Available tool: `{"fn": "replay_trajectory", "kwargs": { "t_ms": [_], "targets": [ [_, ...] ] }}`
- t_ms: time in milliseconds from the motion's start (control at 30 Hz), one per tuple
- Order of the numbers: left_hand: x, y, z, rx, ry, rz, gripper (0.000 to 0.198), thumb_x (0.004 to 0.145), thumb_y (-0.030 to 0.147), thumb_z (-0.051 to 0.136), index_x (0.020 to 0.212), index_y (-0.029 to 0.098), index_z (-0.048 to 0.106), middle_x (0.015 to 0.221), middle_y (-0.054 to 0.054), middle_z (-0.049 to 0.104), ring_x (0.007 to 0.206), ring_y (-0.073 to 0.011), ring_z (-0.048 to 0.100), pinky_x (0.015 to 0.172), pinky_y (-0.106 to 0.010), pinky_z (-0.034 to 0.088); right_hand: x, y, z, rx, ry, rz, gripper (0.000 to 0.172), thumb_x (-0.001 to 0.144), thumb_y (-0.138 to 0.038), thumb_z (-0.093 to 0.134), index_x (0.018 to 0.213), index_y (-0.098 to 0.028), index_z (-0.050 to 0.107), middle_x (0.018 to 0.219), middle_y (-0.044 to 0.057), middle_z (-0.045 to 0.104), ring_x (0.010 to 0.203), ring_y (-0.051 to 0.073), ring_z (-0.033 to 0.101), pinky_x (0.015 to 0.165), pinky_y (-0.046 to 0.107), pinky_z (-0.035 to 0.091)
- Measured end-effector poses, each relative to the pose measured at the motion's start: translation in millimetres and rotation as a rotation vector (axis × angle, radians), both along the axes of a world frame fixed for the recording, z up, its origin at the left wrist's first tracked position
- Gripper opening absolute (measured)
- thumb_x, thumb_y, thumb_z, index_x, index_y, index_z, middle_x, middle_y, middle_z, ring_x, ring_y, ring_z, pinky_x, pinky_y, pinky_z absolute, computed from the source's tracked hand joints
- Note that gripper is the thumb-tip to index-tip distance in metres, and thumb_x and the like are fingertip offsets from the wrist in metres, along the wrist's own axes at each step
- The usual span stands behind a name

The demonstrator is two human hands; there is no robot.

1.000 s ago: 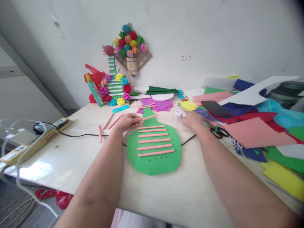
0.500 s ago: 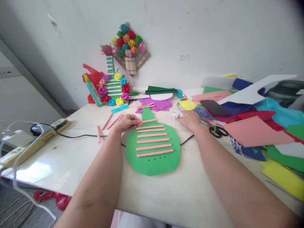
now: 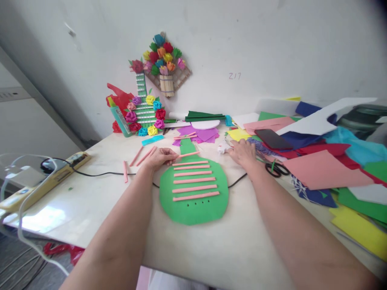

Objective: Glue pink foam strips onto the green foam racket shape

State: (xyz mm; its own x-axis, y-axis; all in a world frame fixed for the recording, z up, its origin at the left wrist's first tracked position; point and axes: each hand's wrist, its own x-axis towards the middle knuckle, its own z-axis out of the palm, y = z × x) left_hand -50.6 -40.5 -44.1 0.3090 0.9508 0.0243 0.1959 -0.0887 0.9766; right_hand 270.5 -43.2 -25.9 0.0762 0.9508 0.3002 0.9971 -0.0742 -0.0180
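Observation:
A green vase-shaped paper cutout (image 3: 193, 207) lies flat on the white table (image 3: 99, 193), with several pink paper strips (image 3: 195, 181) laid across it in rows. My left hand (image 3: 159, 156) rests at the cutout's upper left, its fingers pinched on the end of the topmost pink strip (image 3: 189, 154), which lies on the vase's neck. My right hand (image 3: 243, 153) lies palm down to the right of the neck, fingers stretched toward a small white object (image 3: 223, 148). A black cable (image 3: 238, 180) runs under the cutout.
Loose pink strips (image 3: 137, 157) lie left of my left hand. Black scissors (image 3: 276, 169), a dark phone (image 3: 272, 139) and piles of coloured paper (image 3: 326, 167) fill the right side. Paper-flower crafts (image 3: 146, 112) stand by the wall. A yellow power strip (image 3: 45, 181) sits far left.
My left hand has lowered the topmost pink strip from a raised tilt down onto the vase's neck. My right hand has shifted slightly left toward the white object.

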Motion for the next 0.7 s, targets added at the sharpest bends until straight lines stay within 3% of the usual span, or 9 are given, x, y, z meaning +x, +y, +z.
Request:
{"fn": "replay_trajectory", "kwargs": {
  "t_ms": [133,233,400,700],
  "targets": [
    [-1,-1,0.9,-0.019,0.014,-0.009,0.027,0.059,0.034,0.071,0.067,0.012,0.059,0.049,0.001,0.055,0.042,-0.0047,0.044,0.041,-0.017,0.031,-12,-4,5.8,0.237,0.029,0.117,0.04,0.078,-0.031,0.04,0.111,-0.016,0.058,0.101,0.015,0.055,0.095,0.028,0.046,0.081,0.04,0.026],
    [-1,-2,-0.1,0.004,0.005,0.021,0.028,0.059,0.036,0.07,0.066,0.012,0.058,0.051,0.001,0.057,0.043,-0.0047,0.045,0.042,-0.017,0.032,-31,-6,7.1,0.294,0.075,0.289,0.038,0.076,-0.028,0.042,0.107,-0.015,0.06,0.096,0.013,0.058,0.094,0.027,0.045,0.082,0.039,0.024],
    [2,-3,-1.5,0.037,0.02,0.039,0.03,0.059,0.038,0.07,0.066,0.012,0.057,0.054,0.0,0.059,0.043,-0.0053,0.047,0.043,-0.018,0.035,-57,-7,0.9,0.264,0.176,0.465,0.034,0.073,-0.023,0.045,0.101,-0.019,0.064,0.09,0.008,0.063,0.09,0.024,0.047,0.08,0.037,0.024],
    [2,-2,-3.3,0.093,0.104,0.057,0.03,0.062,0.04,0.068,0.065,0.012,0.058,0.051,0.0,0.057,0.043,-0.0066,0.048,0.043,-0.019,0.037,-63,1,-13.2,0.224,0.34,0.572,0.022,0.074,-0.034,0.055,0.088,-0.024,0.069,0.086,0.002,0.067,0.076,0.017,0.053,0.075,0.032,0.027]
  ]
}}
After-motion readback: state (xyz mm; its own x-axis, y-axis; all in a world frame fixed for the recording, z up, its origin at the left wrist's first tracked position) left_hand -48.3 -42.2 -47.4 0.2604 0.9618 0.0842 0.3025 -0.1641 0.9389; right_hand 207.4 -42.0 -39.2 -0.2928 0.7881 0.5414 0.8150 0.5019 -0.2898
